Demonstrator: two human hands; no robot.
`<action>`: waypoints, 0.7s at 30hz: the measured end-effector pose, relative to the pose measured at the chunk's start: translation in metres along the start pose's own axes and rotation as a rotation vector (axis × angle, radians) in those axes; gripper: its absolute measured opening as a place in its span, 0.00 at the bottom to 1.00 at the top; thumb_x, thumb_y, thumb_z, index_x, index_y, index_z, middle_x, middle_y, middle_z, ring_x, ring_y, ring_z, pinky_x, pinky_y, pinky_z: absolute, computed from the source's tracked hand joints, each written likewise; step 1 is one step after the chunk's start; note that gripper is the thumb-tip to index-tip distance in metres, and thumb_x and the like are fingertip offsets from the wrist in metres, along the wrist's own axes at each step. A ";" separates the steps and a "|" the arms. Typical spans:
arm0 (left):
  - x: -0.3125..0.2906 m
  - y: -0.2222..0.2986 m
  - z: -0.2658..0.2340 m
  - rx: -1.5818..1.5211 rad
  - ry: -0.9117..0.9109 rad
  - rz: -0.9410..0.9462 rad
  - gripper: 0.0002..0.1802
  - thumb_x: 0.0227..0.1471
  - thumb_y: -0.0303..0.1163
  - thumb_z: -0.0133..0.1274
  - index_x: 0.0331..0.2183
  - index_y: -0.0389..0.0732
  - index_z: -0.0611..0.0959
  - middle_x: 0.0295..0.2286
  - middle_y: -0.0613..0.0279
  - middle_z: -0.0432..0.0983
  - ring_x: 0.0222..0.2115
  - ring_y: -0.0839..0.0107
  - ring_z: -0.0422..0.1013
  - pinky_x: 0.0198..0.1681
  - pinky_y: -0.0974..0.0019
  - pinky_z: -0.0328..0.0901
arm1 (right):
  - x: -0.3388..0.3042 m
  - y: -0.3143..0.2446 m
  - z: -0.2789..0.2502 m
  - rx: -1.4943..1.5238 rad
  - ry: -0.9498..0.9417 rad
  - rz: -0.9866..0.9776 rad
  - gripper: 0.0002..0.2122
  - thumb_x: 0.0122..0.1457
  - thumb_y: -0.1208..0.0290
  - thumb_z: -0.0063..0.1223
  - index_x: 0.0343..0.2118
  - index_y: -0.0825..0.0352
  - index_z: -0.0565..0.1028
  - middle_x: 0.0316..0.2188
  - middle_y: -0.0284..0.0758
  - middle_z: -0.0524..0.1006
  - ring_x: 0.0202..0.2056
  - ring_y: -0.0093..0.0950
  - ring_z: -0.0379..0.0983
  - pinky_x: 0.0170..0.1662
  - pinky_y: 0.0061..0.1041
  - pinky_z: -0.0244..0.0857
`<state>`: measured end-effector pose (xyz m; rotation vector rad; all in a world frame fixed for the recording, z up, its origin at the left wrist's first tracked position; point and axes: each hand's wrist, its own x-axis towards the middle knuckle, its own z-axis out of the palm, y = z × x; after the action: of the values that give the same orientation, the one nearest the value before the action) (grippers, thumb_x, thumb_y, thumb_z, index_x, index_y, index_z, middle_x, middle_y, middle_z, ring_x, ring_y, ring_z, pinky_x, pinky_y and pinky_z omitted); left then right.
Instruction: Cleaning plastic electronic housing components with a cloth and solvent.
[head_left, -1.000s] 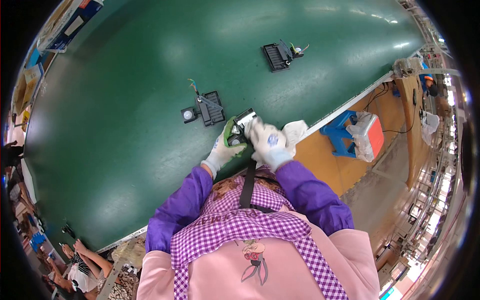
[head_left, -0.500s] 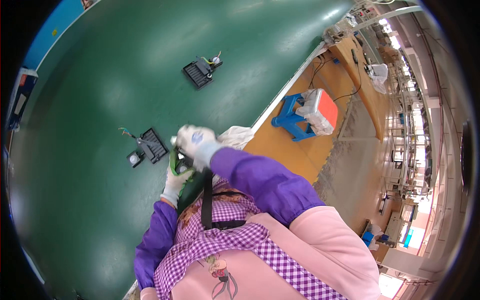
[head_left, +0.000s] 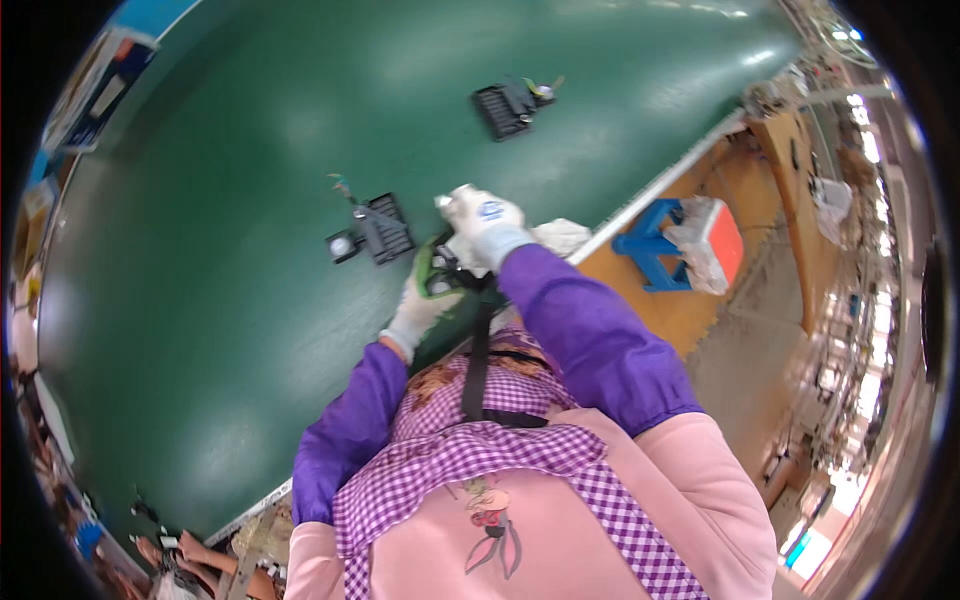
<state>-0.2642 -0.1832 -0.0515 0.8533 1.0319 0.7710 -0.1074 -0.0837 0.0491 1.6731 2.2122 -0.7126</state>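
Observation:
My left hand [head_left: 424, 302], in a white glove with a green palm, grips a black device [head_left: 444, 272] near the table's front edge. Its shape is mostly hidden by my hands. Just above it, my gloved right hand [head_left: 488, 222] has its fingers curled closed, and what they hold is hidden. White material [head_left: 464, 252] shows between that hand and the device. Left of my hands lies a black finned floodlight [head_left: 382, 228] with coloured wires and a small box with a white dome. A similar floodlight [head_left: 506, 110] lies farther off.
The green table [head_left: 230, 300] has a pale edge on the right. A white cloth [head_left: 562, 237] lies at that edge. Beyond stands a blue stool [head_left: 650, 245] with a red-and-white top. Boxes [head_left: 105, 90] line the far left; another person's arms [head_left: 205, 555] show lower left.
The view has shifted, so the table, floodlights and stool appear farther right and higher. My left hand still grips the black device; my right hand stays close above it, slightly moved.

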 end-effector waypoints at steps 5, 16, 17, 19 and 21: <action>0.001 0.003 -0.004 0.092 -0.030 -0.015 0.49 0.37 0.21 0.64 0.60 0.43 0.59 0.40 0.63 0.74 0.31 0.76 0.71 0.25 0.72 0.69 | -0.011 -0.024 0.050 0.008 0.134 -0.079 0.13 0.56 0.60 0.50 0.43 0.57 0.67 0.49 0.37 0.72 0.41 0.41 0.75 0.47 0.36 0.68; -0.002 0.004 -0.007 -0.010 -0.044 -0.097 0.43 0.37 0.23 0.63 0.56 0.41 0.64 0.39 0.63 0.73 0.35 0.74 0.71 0.30 0.70 0.70 | -0.001 0.001 0.032 0.275 -0.031 -0.242 0.16 0.59 0.57 0.44 0.44 0.61 0.71 0.45 0.39 0.74 0.47 0.35 0.72 0.49 0.30 0.66; -0.003 0.014 -0.006 -0.043 -0.050 -0.134 0.46 0.36 0.23 0.63 0.58 0.43 0.62 0.40 0.63 0.72 0.35 0.76 0.69 0.31 0.71 0.70 | 0.010 0.005 0.017 0.291 -0.086 -0.026 0.16 0.58 0.56 0.45 0.45 0.60 0.71 0.44 0.38 0.75 0.45 0.35 0.73 0.49 0.30 0.66; 0.004 0.003 0.000 -0.006 -0.043 0.025 0.47 0.36 0.22 0.62 0.59 0.44 0.61 0.39 0.63 0.73 0.32 0.77 0.69 0.28 0.71 0.69 | 0.047 0.056 0.056 0.560 0.005 0.136 0.15 0.56 0.58 0.48 0.40 0.62 0.74 0.39 0.38 0.78 0.42 0.36 0.74 0.46 0.30 0.66; 0.000 -0.005 -0.005 0.016 0.035 0.173 0.49 0.36 0.21 0.62 0.60 0.45 0.59 0.38 0.63 0.73 0.29 0.77 0.69 0.25 0.72 0.69 | 0.031 0.035 0.034 0.590 -0.028 0.150 0.14 0.57 0.59 0.45 0.39 0.62 0.75 0.38 0.38 0.79 0.42 0.37 0.74 0.46 0.31 0.65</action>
<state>-0.2685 -0.1843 -0.0572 0.9544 1.0055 0.9270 -0.0858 -0.0695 -0.0027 2.0362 1.9370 -1.4356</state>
